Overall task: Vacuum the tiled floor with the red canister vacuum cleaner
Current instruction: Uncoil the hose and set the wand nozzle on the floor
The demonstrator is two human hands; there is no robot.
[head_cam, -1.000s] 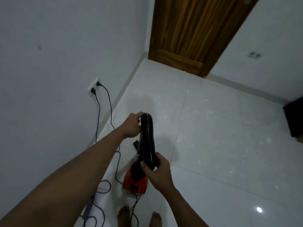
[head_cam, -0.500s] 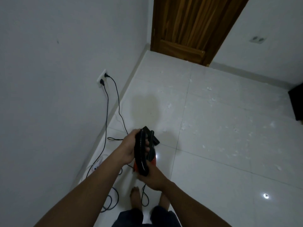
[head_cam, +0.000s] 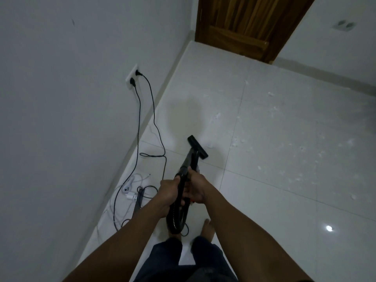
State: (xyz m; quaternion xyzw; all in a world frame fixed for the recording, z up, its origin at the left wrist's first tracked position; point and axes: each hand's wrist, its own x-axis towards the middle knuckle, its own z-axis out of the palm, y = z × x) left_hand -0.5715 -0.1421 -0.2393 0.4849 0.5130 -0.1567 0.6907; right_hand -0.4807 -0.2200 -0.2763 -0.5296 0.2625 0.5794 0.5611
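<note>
- Standing at the bottom centre of the frame, the person shows dark trousers (head_cam: pixel 205 255) and a bare foot (head_cam: pixel 208 228) on the tiled floor (head_cam: pixel 284 190).
- Just above the legs, the left hand (head_cam: pixel 169 192) has its fingers curled around the black ribbed hose (head_cam: pixel 175 217), which hangs in a loop down between the two arms.
- The right hand (head_cam: pixel 196 187), just beside the left one, grips the vacuum cleaner (head_cam: pixel 188 162); only a small red spot of its body shows under this hand.
- The black front part points up the frame and ends in a flat nozzle (head_cam: pixel 198 147) near the centre, low at the floor; I cannot tell if it touches the tiles.
- Left of the hands lie a white power strip (head_cam: pixel 127 186) and tangled cables (head_cam: pixel 153 110), which climb to a wall socket (head_cam: pixel 133 77) at the left.
- White scraps (head_cam: pixel 236 142) are scattered over the tiles at the right.
- A wooden door (head_cam: pixel 250 23) stands at the top.
</note>
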